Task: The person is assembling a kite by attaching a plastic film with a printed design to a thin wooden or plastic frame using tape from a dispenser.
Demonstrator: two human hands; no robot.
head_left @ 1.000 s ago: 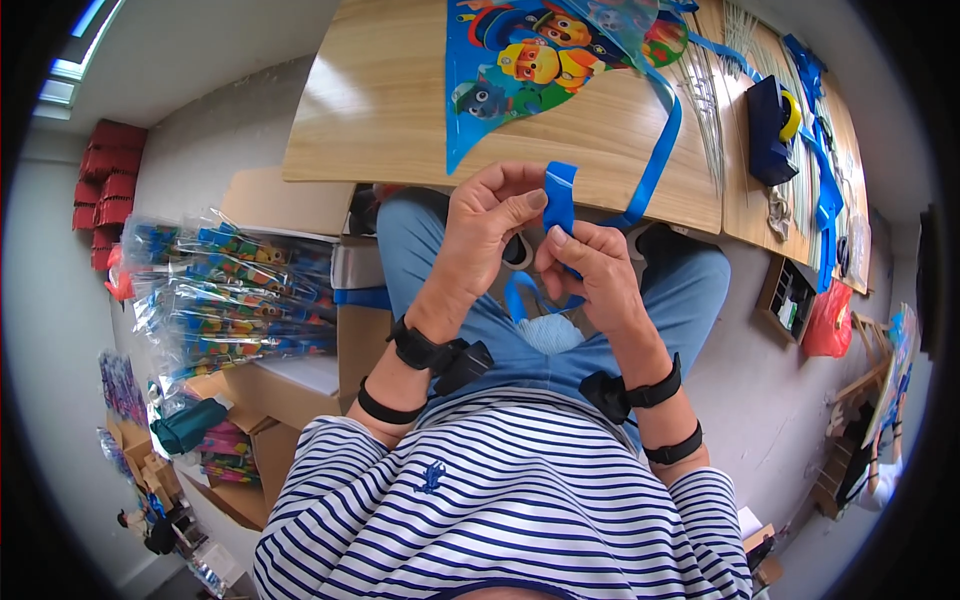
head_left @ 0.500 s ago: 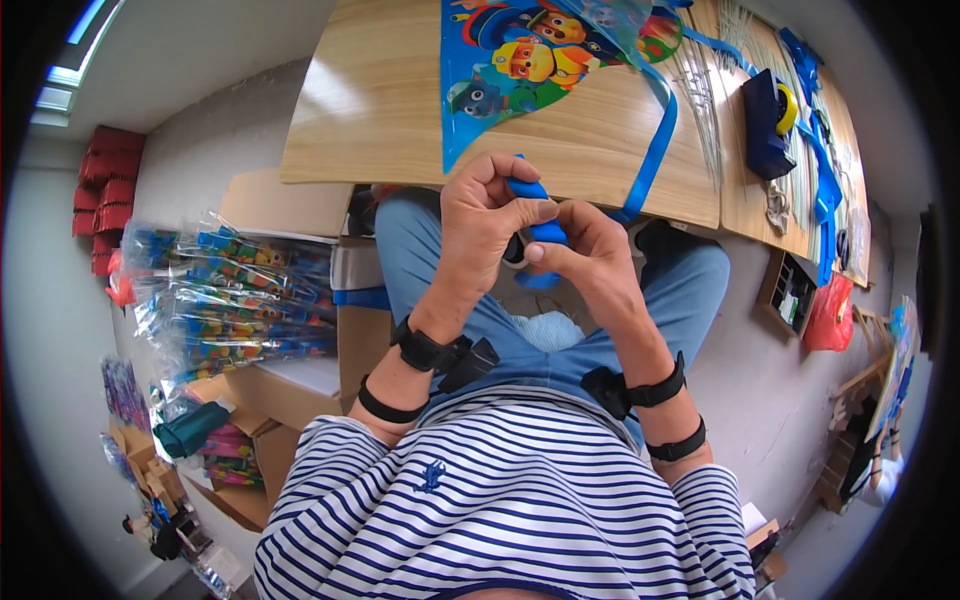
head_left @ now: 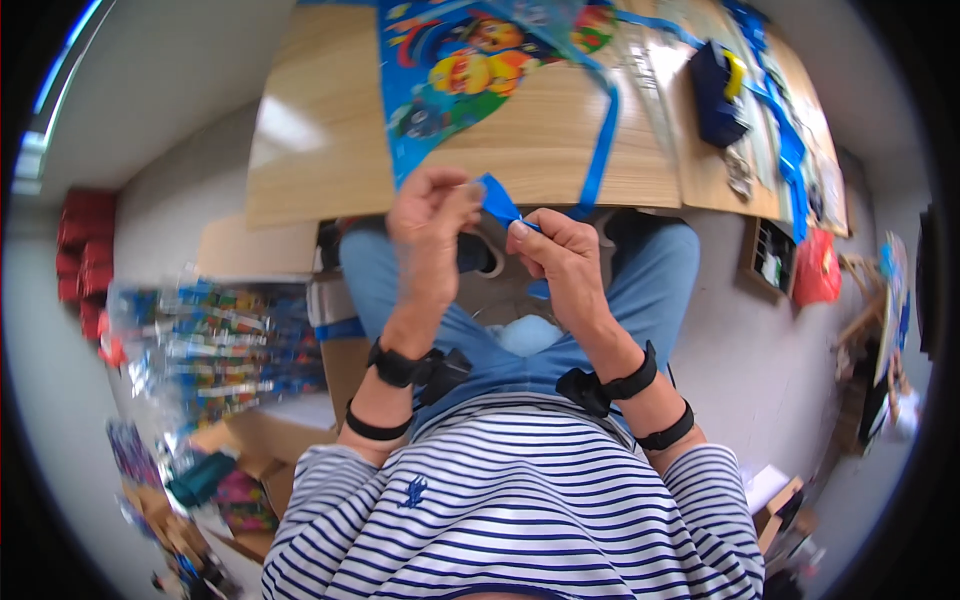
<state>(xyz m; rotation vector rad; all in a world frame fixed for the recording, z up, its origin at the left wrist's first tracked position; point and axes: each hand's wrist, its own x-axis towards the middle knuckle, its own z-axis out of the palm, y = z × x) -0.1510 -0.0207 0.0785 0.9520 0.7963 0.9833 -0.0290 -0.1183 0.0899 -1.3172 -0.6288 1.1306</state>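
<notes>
A strip of blue ribbon stretches between my two hands, in front of the table's near edge. My right hand pinches it between thumb and forefinger, where it gathers to a narrow point. At the ribbon's wider upper left end, my left hand has its fingers curled and its thumb against the strip; this hand is partly blurred. A bit of blue shows below my right hand. On the wooden table beyond lies a blue sheet printed with cartoon animals, with a longer blue ribbon trailing to the table edge.
At the right of the table are a dark blue tape dispenser, thin pale sticks and more blue ribbon. Plastic-wrapped colourful packs lie over cardboard boxes at my left. A red bag hangs at the right.
My left hand has moved left, apart from my right hand, and the ribbon between them now lies stretched with a pinched point. The whole view has shifted, so the table appears lower and further left.
</notes>
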